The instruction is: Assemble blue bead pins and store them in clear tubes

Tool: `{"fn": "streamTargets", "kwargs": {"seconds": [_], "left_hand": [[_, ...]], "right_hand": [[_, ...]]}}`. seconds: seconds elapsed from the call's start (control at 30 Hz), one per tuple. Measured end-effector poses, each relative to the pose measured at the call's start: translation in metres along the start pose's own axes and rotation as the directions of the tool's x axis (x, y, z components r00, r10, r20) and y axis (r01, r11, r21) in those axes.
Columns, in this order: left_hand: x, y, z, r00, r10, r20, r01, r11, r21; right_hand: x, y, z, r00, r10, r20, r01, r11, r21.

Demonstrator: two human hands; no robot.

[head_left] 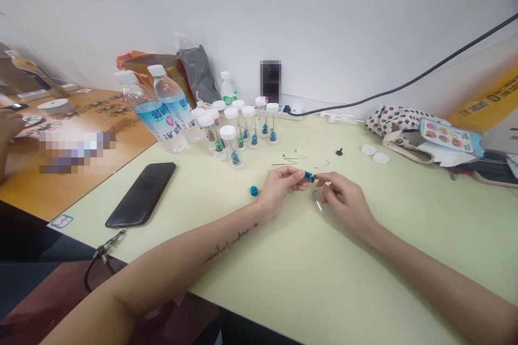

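Observation:
My left hand (283, 186) is closed in a pinch around a small blue cylindrical metal part (308, 176) with a dark end. My right hand (346, 199) meets it from the right, its index fingertip at that dark end and its other fingers curled. Whether those curled fingers hold anything is hidden. Just below the right fingertips is a small L-shaped hex key (318, 202); I cannot tell if it touches the hand. A short blue knurled piece (253, 191) lies left of my left hand. Beyond the hands is another hex key (322, 164).
Several clear tubes with white caps (229, 132) hold blue or green pieces. Water bottles (174, 102) and a black phone (141, 194) are at left. A black part (339, 152), white discs (374, 154) and a patterned pouch (394, 121) lie at right. A person's hand (10, 126) shows far left.

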State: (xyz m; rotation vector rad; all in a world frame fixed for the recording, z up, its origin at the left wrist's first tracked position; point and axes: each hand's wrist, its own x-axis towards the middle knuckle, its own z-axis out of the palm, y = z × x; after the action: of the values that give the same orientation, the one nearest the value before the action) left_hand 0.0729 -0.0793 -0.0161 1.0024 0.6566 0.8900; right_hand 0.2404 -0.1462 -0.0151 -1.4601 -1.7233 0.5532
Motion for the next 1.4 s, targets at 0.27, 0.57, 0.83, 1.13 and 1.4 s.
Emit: {"fn": "streamTargets", "kwargs": {"seconds": [0.27, 0.57, 0.83, 1.13, 1.4], "left_hand": [[0.0, 0.0, 0.0005, 1.0, -0.004, 0.0, 0.004, 1.0, 0.008], [-0.0008, 0.0003, 0.0002, 1.0, -0.006, 0.01, 0.006, 1.0, 0.0], [0.0002, -0.0001, -0.0009, 1.0, -0.002, 0.017, 0.002, 1.0, 0.001], [-0.0007, 0.0006, 0.0007, 1.0, -0.001, -0.002, 0.001, 1.0, -0.002], [-0.0003, -0.0002, 0.0, 1.0, 0.002, 0.003, -0.002, 1.0, 0.006]], "right_hand": [[-0.0008, 0.0017, 0.0, 1.0, -0.012, -0.001, 0.012, 1.0, -0.002], [0.0006, 0.001, 0.0009, 1.0, -0.009, -0.008, 0.009, 1.0, -0.007], [0.0007, 0.0003, 0.0004, 1.0, -0.018, -0.008, 0.018, 1.0, -0.009], [-0.0005, -0.0014, 0.0001, 0.999, -0.027, -0.038, 0.028, 1.0, 0.005], [-0.0003, -0.0022, -0.0006, 0.999, -0.013, -0.035, 0.013, 1.0, 0.008]]}}
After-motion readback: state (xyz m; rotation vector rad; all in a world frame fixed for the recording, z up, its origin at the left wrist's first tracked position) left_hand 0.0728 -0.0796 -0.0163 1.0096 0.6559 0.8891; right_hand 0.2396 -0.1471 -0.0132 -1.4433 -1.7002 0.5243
